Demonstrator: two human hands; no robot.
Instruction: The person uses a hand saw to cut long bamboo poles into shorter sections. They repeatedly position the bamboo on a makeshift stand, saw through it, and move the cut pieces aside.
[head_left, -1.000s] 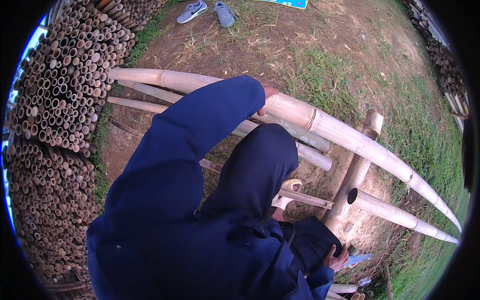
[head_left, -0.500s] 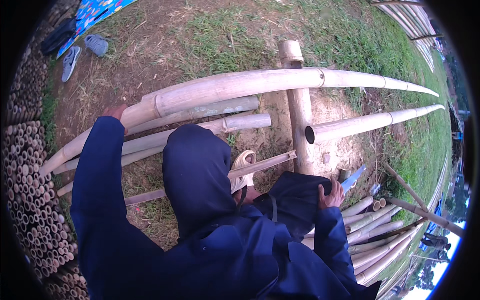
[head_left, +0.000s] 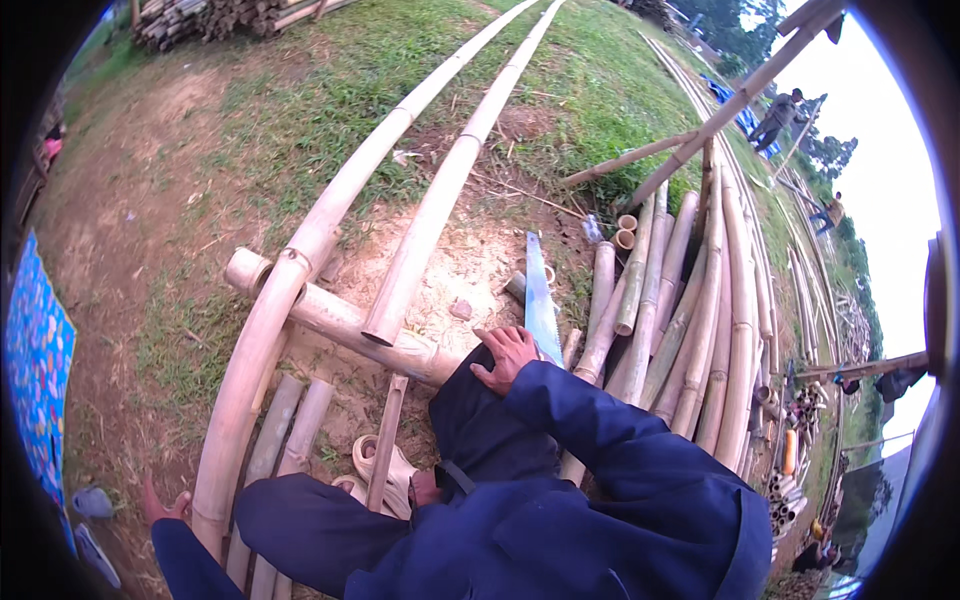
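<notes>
A long pale bamboo pole rests across a thick notched bamboo crosspiece. Beside its near end is my left hand, fingers apart; its lower part is hidden by the sleeve. My right hand lies on my dark-trousered knee with the fingers spread. Just past it, a handsaw shows its bluish toothed blade; its handle is out of sight behind my arm. A second long pole has its cut end near the crosspiece. A split bamboo strip passes over my sandalled foot.
Many bamboo poles lie stacked along my right, with a slanting post above them. Left is a blue patterned sheet with shoes near it. Pale sawdust covers the ground ahead. A person stands far right.
The view has swung to the right, bringing more of the stacked poles into sight. My left hand has loosened from around the pole to spread fingers beside it. My right hand stays on the knee.
</notes>
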